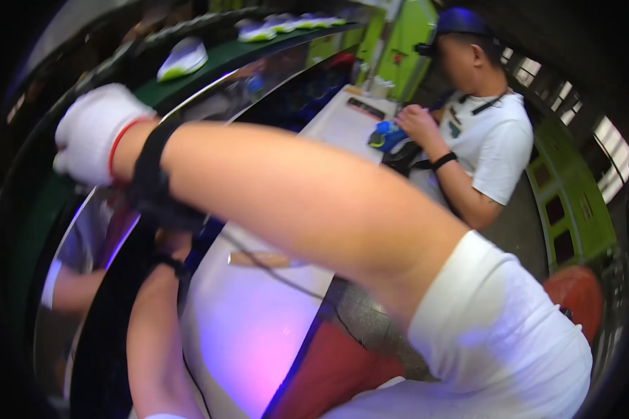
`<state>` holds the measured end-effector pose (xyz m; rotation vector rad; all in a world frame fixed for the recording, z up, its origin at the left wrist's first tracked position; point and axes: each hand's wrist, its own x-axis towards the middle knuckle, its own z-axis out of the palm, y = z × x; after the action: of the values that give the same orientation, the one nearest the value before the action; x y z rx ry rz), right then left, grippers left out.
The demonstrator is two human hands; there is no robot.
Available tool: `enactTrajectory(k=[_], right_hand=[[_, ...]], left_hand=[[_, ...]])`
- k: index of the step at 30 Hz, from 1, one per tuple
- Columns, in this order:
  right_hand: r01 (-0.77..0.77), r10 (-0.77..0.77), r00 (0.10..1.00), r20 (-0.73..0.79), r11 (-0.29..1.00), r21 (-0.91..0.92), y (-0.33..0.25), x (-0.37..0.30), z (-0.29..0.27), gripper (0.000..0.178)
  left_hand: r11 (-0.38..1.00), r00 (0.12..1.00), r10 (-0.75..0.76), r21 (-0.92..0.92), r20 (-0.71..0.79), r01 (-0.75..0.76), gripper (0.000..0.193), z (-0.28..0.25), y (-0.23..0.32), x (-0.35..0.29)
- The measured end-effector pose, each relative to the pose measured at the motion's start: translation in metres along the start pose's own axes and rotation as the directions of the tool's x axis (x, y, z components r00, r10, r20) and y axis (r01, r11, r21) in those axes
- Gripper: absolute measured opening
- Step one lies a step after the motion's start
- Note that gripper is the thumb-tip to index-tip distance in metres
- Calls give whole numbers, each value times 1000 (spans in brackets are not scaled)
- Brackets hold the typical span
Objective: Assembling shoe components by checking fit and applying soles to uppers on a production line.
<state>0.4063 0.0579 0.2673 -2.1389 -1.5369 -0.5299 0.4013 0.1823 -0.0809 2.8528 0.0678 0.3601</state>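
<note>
My right arm reaches across the view to the upper left. My right hand [99,133], in a white glove with a red cuff edge, is over the green conveyor belt [157,92]. Its fingers are blurred and turned away, so I cannot see whether it grips anything. A black strap with a dark device [162,185] circles that wrist. Below it, my left hand [175,241] is mostly hidden behind the device and in shadow beside the white bench [251,321]. Shoes [184,59] with white and lime-green soles stand in a row on the belt.
A flat tan piece [258,260] lies on the bench, and a black cable [272,274] hangs across it. Further back, a person [500,136] in a white shirt holds a blue shoe [388,135]. A red stool seat [346,363] is beside the bench.
</note>
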Motion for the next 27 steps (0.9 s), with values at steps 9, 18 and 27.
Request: enactTrajectory(k=[9, 18, 27], right_hand=[[-24, 35, 994, 99, 993, -115, 18, -6, -4, 38], [89, -138, 971, -194, 966, -243, 32, -17, -4, 35], [382, -319, 913, -255, 888, 257, -98, -212, -46, 43]], left_hand=[[992, 992, -19, 123, -122, 34, 55, -144, 109, -113], [887, 906, 424, 198, 11, -417, 55, -184, 155, -369], [863, 886, -452, -199, 106, 464, 47, -178, 191, -324]])
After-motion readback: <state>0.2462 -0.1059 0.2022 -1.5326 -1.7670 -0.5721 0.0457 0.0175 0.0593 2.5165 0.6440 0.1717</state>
